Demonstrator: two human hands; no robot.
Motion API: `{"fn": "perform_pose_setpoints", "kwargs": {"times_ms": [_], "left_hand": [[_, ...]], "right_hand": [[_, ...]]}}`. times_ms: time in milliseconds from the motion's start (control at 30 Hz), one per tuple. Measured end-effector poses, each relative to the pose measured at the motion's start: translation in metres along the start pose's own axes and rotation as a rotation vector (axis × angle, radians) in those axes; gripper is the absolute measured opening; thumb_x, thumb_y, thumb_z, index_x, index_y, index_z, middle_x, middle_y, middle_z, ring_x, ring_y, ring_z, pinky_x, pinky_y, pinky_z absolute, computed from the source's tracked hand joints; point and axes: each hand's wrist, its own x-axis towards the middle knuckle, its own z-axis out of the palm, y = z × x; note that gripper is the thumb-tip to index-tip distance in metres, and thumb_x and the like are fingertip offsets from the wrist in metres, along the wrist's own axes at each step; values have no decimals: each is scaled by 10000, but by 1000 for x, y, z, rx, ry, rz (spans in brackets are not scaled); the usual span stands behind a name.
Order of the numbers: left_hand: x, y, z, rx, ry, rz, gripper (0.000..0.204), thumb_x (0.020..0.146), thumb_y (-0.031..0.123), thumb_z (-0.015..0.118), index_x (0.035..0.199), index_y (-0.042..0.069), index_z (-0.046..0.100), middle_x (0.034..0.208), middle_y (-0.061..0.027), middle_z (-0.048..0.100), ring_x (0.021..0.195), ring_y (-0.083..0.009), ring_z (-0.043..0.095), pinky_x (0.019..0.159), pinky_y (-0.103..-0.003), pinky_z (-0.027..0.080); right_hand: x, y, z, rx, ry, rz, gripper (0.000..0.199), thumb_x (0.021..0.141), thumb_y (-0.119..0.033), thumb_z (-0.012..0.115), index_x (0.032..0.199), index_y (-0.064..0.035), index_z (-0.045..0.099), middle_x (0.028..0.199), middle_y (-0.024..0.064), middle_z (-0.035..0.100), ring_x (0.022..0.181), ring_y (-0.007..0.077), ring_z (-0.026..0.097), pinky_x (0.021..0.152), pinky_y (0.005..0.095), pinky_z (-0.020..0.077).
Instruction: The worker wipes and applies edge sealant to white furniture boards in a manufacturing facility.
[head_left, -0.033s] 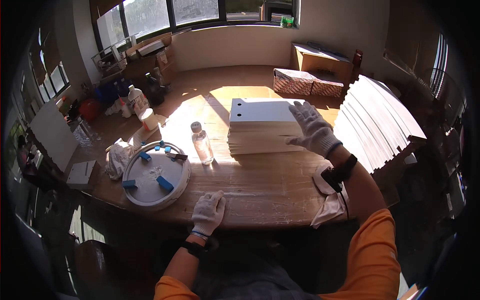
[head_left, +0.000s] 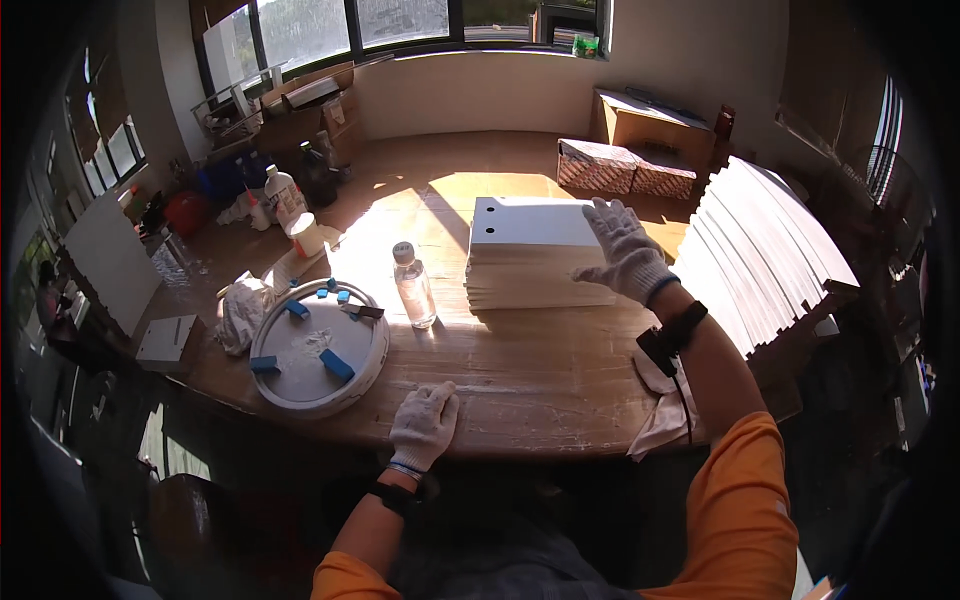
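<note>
My right hand [head_left: 632, 258], in a white knit glove, lies with spread fingers on the right end of a stack of white panels [head_left: 540, 222]. Two dark holes show near the top panel's left end. At the table's front edge rests my left hand [head_left: 423, 425], also gloved, its fingers curled in; no object shows in it. Beyond it stands a clear capped bottle [head_left: 415, 292] with clear liquid. Left of that bottle, several blue blocks [head_left: 337, 365] and a dark flat piece lie on a round white tub lid [head_left: 285, 337].
A tall leaning row of white panels [head_left: 770, 250] stands at the right. A pale cloth [head_left: 665, 420] hangs over the table's front edge. Rags [head_left: 245, 310], a white jug [head_left: 285, 195] and a cup [head_left: 304, 234] sit left. Patterned boxes [head_left: 597, 168] stand at the back of the table [head_left: 520, 390].
The whole view has shifted slightly, so the scene sits a little further right. Both hands keep their places and poses.
</note>
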Motion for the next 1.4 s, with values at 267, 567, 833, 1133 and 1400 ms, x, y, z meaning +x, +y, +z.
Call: {"fn": "perform_pose_setpoints", "kwargs": {"times_ms": [267,567,833,1133,1400], "left_hand": [[-1,-2,3,-48,-21,-63,214,894,262,554,1039,122,626,907,-113,639,859,-330,608,754,-437,496],[-4,-9,1,-180,40,-58,258,889,261,584,1077,93,639,940,-127,651,887,-336,609,783,-421,496],[-20,11,-43,-1604,-163,-666,553,987,453,434,1302,2,489,1132,-110,612,1047,-180,583,946,-326,444],[-110,23,-53,-1956,31,-1194,242,968,161,473,1176,52,531,1121,-90,585,1034,-224,607,890,-404,529],[-126,39,-30,-2209,178,-1219,248,978,287,504,1171,136,542,1085,-24,605,1018,-176,594,895,-354,506]], "right_hand": [[62,-18,81,64,-153,114,1033,645,-577,760,1435,-70,330,1489,177,317,1384,319,291,1155,388,216],[-36,-40,58,46,327,-117,491,841,-70,540,1328,-73,479,1336,159,519,1253,316,482,1102,407,332],[-150,-110,6,271,263,-412,398,834,-84,568,1231,-89,544,1250,132,582,1154,338,563,1047,483,401],[-148,-50,41,31,-144,51,840,807,-667,514,1468,-191,308,1535,178,208,1419,385,160,1172,502,41],[-244,68,146,23,-230,610,584,916,-521,479,1412,-225,394,1119,246,611,997,427,594,854,505,467]]}}
